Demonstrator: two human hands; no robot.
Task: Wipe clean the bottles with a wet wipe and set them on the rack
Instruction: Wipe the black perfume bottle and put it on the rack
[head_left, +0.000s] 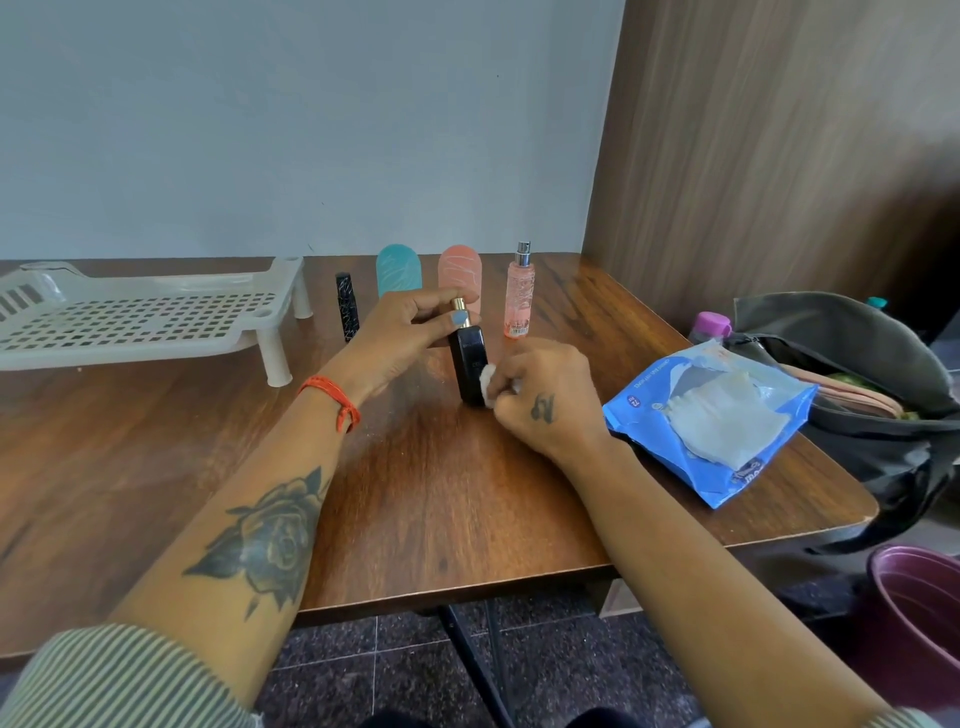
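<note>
Centrally, left hand (410, 332) pinched the gold sprayer top of a dark rectangular glass bottle (470, 371) standing upright on the brown wooden table (426, 499). Right hand (540, 395), fingers curled together, pressed a small white wet wipe (488, 379) against the bottle's side. White perforated plastic rack (140, 322) sat far left.

A dark open bag (852, 364) sits at the wooden table's (441, 509) right edge, with a maroon bucket (914, 618) on the floor below it.
</note>
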